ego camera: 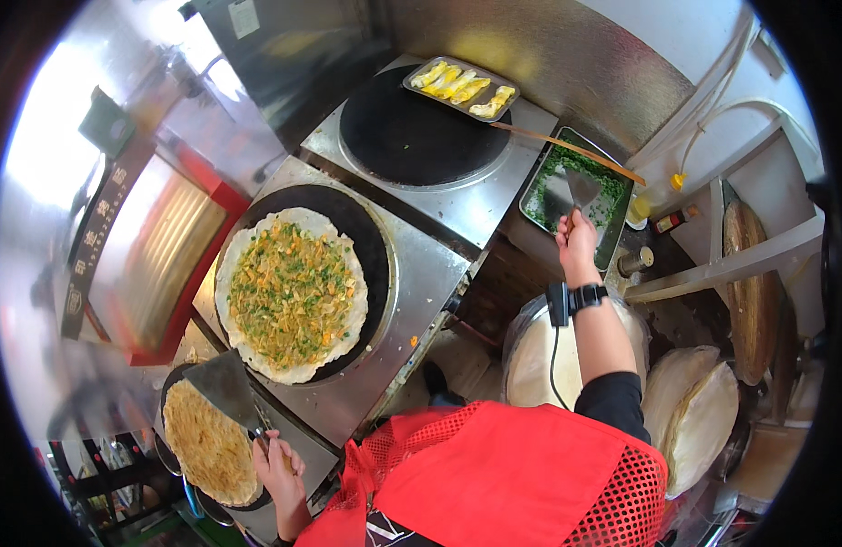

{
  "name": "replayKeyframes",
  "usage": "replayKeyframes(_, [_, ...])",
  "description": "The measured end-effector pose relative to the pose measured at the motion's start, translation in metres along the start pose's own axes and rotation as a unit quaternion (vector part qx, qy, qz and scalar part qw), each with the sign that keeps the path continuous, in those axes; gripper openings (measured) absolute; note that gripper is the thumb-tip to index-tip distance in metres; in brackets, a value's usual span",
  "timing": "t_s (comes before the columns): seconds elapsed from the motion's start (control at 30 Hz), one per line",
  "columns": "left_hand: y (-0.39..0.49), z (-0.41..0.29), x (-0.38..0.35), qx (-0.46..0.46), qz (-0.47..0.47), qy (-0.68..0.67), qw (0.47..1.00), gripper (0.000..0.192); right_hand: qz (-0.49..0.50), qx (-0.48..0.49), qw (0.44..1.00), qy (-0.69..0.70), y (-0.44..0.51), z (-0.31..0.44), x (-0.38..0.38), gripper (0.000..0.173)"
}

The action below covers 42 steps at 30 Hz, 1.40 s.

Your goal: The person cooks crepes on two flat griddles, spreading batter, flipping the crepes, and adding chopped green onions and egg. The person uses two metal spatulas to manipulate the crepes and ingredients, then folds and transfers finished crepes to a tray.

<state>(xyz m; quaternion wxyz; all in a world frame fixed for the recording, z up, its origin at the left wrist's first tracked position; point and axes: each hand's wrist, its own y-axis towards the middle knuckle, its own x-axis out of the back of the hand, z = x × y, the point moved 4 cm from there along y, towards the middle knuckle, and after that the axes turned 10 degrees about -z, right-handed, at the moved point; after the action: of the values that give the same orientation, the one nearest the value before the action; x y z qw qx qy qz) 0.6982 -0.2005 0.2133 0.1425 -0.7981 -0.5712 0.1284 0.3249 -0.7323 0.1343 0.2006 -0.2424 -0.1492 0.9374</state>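
My left hand (279, 465) grips the handle of a wide metal spatula (224, 388). Its blade lies over the edge of a browned flatbread (206, 444) on the griddle at the lower left. My right hand (577, 239) holds a smaller metal scraper (582, 188) by its wooden handle. That blade is over a metal tray (607, 249) of chopped green herbs (551, 179); whether it touches them I cannot tell. Between my hands, a pale round flatbread (358, 287) topped with a yellow and green filling (291, 287) lies on a black round griddle (380, 273).
On the far griddle (400, 147) sits a small tray (510, 109) with several yellow rolls (455, 82). A long wooden stick (571, 147) reaches over the herb tray. Stacked pale dough rounds (537, 362) are by my right arm. A red-framed lit case (226, 195) stands left.
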Motion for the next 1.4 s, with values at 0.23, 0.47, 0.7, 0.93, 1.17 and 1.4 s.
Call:
replayKeyframes(0.23, [0.005, 0.000, 0.010, 0.004, 0.009, -0.022, 1.000, 0.012, 0.193, 0.108, 0.970, -0.096, -0.147, -0.005, -0.037, 0.024])
replayKeyframes(0.47, [0.001, 0.009, 0.045, 0.009, -0.008, -0.078, 0.997, 0.013, 0.412, 0.004, 0.885, -0.218, -0.262, -0.090, -0.132, 0.029])
replayKeyframes(0.7, [-0.014, 0.026, 0.098, -0.021, -0.046, -0.061, 0.997, 0.019, 0.452, 0.066, 0.818, -0.349, -0.296, -0.103, -0.139, 0.031])
replayKeyframes(0.93, [0.005, 0.003, 0.087, -0.001, 0.035, 0.102, 0.994, 0.030, 0.395, 0.366, 0.752, -0.380, -0.310, -0.085, -0.150, 0.026])
replayKeyframes(1.17, [0.053, -0.029, -0.040, -0.072, 0.225, 0.167, 0.957, 0.020, 0.417, 0.532, 0.625, -0.390, -0.348, -0.089, -0.141, 0.029])
replayKeyframes(1.4, [0.068, -0.034, -0.059, 0.058, 0.125, 0.005, 0.990, 0.034, 0.404, 0.273, 0.814, -0.316, -0.306, -0.076, -0.105, 0.029])
